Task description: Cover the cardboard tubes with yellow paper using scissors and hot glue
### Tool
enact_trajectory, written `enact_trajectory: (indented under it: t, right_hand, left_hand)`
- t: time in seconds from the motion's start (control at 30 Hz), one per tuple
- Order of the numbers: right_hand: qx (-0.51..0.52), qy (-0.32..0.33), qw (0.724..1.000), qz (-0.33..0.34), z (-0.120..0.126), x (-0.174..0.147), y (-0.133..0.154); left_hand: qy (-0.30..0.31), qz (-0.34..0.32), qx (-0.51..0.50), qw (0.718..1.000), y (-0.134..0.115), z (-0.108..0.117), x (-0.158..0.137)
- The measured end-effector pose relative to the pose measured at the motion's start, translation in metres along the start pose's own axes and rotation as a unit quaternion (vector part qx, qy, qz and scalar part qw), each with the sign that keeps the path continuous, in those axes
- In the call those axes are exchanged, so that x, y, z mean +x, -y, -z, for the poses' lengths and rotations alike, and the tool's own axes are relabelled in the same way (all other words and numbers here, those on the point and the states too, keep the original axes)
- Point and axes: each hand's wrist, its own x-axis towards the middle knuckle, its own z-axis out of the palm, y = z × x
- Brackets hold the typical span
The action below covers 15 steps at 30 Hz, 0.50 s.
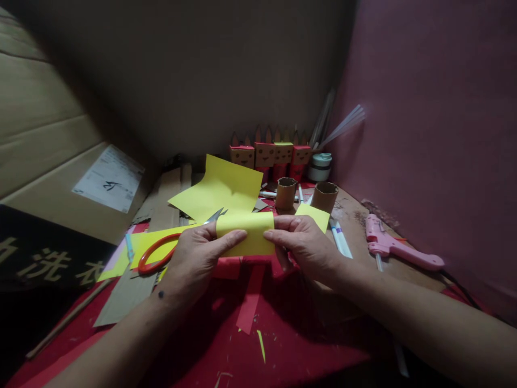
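A piece of yellow paper (252, 243), bent over along its top edge, is held up between both hands above the table. My left hand (197, 253) grips its left end, thumb on the front face and fingers behind. My right hand (301, 245) pinches the right end the same way, thumb in front. Just behind my left hand lie scissors with orange handles (155, 250), their blades pointing away to the right. A larger yellow sheet (222, 186) stands curled behind them. A small yellow piece (314, 216) shows beyond my right hand.
Two cardboard tubes (286, 194) stand behind the hands. Several cardboard figures with drawn faces (264, 155) line the back near a lidded jar (320, 167). At right lies a pink glue gun (399, 248). A large carton (56, 134) rises at left. Red strips (251, 302) lie on the red tabletop (226, 345).
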Motion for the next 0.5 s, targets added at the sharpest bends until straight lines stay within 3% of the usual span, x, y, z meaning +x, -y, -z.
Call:
enact_trajectory:
  t: [0.33,0.5]
  right_hand:
    - [-0.036,0.020,0.999,-0.027,-0.0040,-0.0013,0.0019]
    - [-0.049,0.011,0.998,-0.029,-0.0030,-0.0034,0.0013]
  left_hand:
    - [-0.018,0.009,-0.051,0.999,0.0020,0.0004,0.0009]
    - [0.018,0.022,-0.050,0.998,0.0026,0.0024,0.0000]
